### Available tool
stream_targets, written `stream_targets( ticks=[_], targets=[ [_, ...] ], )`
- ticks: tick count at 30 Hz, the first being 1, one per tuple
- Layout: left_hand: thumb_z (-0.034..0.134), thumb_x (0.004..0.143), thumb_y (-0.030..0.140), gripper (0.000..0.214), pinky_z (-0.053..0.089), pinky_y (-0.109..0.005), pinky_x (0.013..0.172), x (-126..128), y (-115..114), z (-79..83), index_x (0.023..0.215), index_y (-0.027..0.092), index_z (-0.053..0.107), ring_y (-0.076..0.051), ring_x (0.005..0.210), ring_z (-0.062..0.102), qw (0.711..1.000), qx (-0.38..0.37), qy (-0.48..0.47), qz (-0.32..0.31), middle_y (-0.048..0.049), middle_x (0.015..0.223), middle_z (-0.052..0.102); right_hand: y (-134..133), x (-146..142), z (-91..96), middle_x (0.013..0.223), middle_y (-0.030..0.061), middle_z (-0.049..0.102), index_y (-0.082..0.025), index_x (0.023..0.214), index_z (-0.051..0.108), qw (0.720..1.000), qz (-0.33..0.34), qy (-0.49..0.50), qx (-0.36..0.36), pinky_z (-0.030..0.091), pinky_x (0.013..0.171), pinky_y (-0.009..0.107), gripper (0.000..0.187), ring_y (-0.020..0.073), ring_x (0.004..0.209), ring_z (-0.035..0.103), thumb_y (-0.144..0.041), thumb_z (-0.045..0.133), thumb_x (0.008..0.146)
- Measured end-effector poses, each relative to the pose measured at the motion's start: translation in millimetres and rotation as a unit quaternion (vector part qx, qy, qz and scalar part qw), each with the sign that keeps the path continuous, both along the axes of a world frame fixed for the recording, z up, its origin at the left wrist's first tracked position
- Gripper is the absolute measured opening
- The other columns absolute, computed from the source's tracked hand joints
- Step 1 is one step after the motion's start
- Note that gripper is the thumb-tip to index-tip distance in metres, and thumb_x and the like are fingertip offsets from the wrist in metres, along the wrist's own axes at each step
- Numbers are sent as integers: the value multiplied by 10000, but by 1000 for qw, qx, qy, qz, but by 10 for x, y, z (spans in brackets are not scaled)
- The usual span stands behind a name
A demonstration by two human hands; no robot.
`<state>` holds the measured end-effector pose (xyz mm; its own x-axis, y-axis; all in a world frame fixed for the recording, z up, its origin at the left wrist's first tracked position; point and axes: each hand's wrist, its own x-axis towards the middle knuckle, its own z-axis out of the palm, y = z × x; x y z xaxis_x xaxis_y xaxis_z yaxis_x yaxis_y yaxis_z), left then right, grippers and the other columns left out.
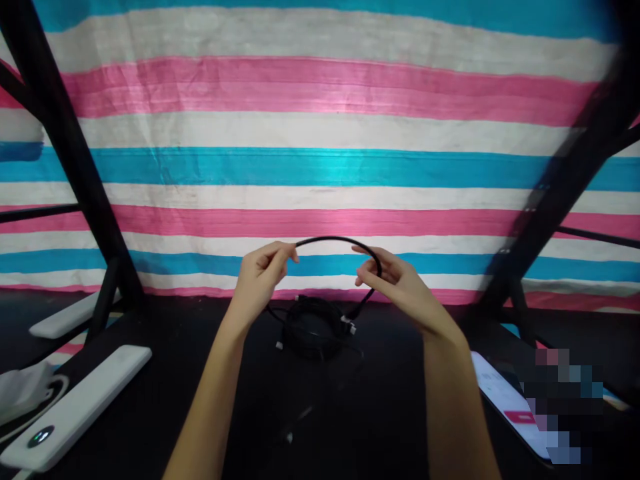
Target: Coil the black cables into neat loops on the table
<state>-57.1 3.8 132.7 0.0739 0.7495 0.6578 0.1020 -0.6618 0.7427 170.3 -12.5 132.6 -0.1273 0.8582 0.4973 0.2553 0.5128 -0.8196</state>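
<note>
A black cable (335,238) arches between my two hands, raised above a dark tabletop. My left hand (265,270) pinches it between thumb and fingers at the arch's left end. Loosely curled, my right hand (393,277) has the cable passing between its thumb and fingers. From there the cable runs down toward a connector end (353,313) by the coil. Beneath and between the hands lies a round coil of black cable (295,337), with small light-coloured plug tips around it. My right fingertips are partly hidden by the thumb.
A long white device with a small round display (75,410) lies at left, near a white plug adapter (25,387). At right is a phone with a lit screen (505,400), partly blurred out. Black frame posts (85,167) flank a striped sheet (320,167) behind the table.
</note>
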Motion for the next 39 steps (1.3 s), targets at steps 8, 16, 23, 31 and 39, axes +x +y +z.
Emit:
stream_targets(
  ticks=[8, 16, 23, 31, 39],
  targets=[
    [520, 857, 353, 248, 304, -202, 474, 245, -127, 0, 761, 164, 649, -76, 464, 395, 993, 21, 113, -18, 35, 494, 438, -134, -354, 91, 618, 21, 626, -184, 688, 733, 996, -72, 36, 49, 402, 563, 253, 271, 120, 588, 540, -447, 678, 722],
    [579, 804, 430, 276, 385, -211, 545, 29, 25, -27, 762, 163, 637, -132, 595, 549, 981, -56, 185, -13, -15, 603, 589, -23, 85, 87, 447, -94, 200, -188, 705, 632, 929, -207, 296, 85, 136, 364, 238, 428, 45, 379, 144, -616, 618, 703],
    [426, 866, 543, 407, 434, -293, 824, 197, 119, -156, 1028, 188, 539, -188, 959, 581, 988, -86, 114, -50, -84, 1055, 625, -29, 155, 123, 502, -104, 82, -222, 779, 528, 893, -185, 399, 90, 82, 347, 278, 469, 71, 392, 52, -689, 520, 735],
    [546, 783, 580, 570, 446, -353, 870, 561, 115, -297, 1173, 179, 434, -216, 982, 598, 986, -76, 3, -145, -123, 1092, 594, 40, -179, 26, 476, -121, 78, -235, 842, 483, 871, -153, 462, 70, 83, 359, 287, 512, 80, 381, 42, -732, 479, 718],
    [450, 849, 545, 403, 282, -212, 364, 465, 166, -280, 749, 164, 534, -51, 327, 370, 991, -81, -93, -44, 38, 557, 508, 109, -376, 12, 549, -82, 321, -212, 759, 462, 924, -9, 381, -21, 380, 498, 230, 428, 73, 470, 378, -617, 590, 705]
  ],
)
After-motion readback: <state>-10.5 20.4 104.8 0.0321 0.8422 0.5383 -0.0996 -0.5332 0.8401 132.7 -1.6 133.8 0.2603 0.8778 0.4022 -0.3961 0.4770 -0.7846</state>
